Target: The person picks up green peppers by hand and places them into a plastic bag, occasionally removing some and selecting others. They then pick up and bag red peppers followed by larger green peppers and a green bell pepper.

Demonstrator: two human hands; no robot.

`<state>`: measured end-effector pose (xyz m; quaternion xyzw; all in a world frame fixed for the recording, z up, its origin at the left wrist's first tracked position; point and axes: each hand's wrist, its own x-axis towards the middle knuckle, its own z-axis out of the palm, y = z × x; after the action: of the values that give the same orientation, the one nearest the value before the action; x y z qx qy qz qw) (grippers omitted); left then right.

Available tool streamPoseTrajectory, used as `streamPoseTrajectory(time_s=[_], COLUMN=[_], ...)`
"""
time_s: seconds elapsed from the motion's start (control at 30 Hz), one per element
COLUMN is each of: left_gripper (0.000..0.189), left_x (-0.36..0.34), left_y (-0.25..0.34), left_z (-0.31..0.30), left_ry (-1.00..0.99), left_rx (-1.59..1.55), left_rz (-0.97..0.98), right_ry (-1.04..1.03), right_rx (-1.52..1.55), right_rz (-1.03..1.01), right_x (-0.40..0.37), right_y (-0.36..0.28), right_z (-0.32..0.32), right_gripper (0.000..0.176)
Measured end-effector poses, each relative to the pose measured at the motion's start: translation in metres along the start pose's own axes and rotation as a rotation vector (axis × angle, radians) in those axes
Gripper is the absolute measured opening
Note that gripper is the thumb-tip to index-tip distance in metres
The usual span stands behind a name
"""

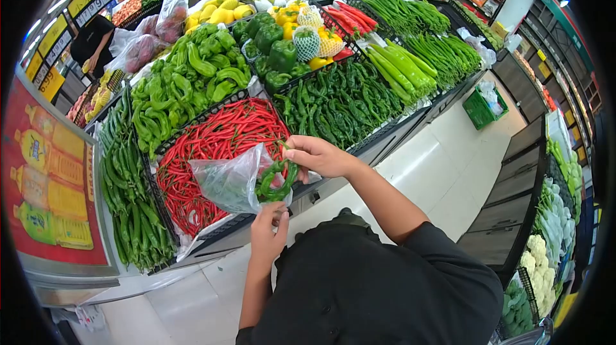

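Observation:
In front of me hangs a clear plastic bag (226, 179), its mouth turned toward my body. My left hand (268, 228) pinches the bag's lower edge. A curled dark green chili pepper (287, 177) is at the bag's mouth, and the fingers of my right hand (319, 155) are closed on its stem end. Behind the bag spreads a bin of thin red chilies (239, 123), partly covered by it. Wrinkled dark green chilies (343, 98) fill the bin just beyond my right hand.
Light green peppers (192, 72), bell peppers (282, 56) and long pale green peppers (398, 69) lie farther back. Cucumbers (122, 172) stand on the left beside a red drink poster (54, 184). A green crate (482, 109) sits on the floor at right. Another person (91, 43) is at far left.

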<state>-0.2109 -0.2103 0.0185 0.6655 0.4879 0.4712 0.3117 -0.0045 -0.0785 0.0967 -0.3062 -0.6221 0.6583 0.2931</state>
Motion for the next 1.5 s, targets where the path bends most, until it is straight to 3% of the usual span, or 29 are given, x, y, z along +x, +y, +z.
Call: streamPoseTrajectory(time_s=[0.23, 0.33, 0.43, 0.53, 0.63, 0.8, 0.9, 1.0, 1.1, 1.2, 1.3, 1.37, 1.5], left_gripper=[0.034, 0.05, 0.073, 0.082, 0.078, 0.055, 0.053, 0.049, 0.043, 0.041, 0.04, 0.038, 0.032], left_x=[0.004, 0.004, 0.01, 0.014, 0.025, 0.03, 0.033, 0.039, 0.044, 0.043, 0.045, 0.048, 0.065], left_y=[-0.002, -0.012, -0.01, -0.007, -0.001, 0.004, 0.002, 0.009, 0.017, 0.019, 0.03, 0.035, 0.046], left_z=[0.001, 0.003, 0.002, 0.004, 0.009, 0.004, 0.001, 0.001, 0.006, 0.014, 0.027, 0.04, 0.066], left_ry=[-0.073, -0.068, -0.15, -0.061, 0.143, 0.163, 0.097, 0.113, 0.108, 0.033, -0.112, -0.177, -0.205], left_rx=[-0.269, -0.609, -1.156, -1.32, -1.394, -1.327, -1.345, -1.423, -1.462, -1.441, -1.226, -1.148, -1.062], left_rz=[-0.228, -0.297, -0.449, -0.427, -0.399, -0.363, -0.252, -0.278, -0.286, -0.278, -0.34, -0.382, -0.389], right_ry=[-0.03, -0.058, -0.133, -0.204, -0.27, -0.277, -0.299, -0.318, -0.194, 0.08, 0.463, 0.691, 0.754], right_rx=[0.049, 0.02, -0.03, -0.1, -0.135, -0.108, 0.009, 0.082, 0.06, -0.022, -0.106, -0.073, 0.034], right_rz=[-0.009, -0.047, -0.071, -0.038, -0.127, -0.031, 0.032, 0.146, 0.17, 0.092, 0.025, -0.033, -0.106], right_x=[0.005, 0.003, 0.001, -0.006, -0.009, -0.019, -0.025, -0.037, -0.049, -0.059, -0.054, -0.039, 0.009], right_y=[0.004, -0.002, -0.005, -0.011, 0.002, 0.015, 0.023, 0.016, 0.013, -0.004, -0.021, -0.011, 0.049], right_z=[0.001, 0.005, 0.009, 0.018, 0.029, 0.029, 0.018, -0.001, -0.03, -0.077, -0.121, -0.152, -0.217], right_gripper=[0.02, 0.019, 0.018, 0.017, 0.019, 0.019, 0.022, 0.019, 0.02, 0.023, 0.054, 0.046, 0.023])
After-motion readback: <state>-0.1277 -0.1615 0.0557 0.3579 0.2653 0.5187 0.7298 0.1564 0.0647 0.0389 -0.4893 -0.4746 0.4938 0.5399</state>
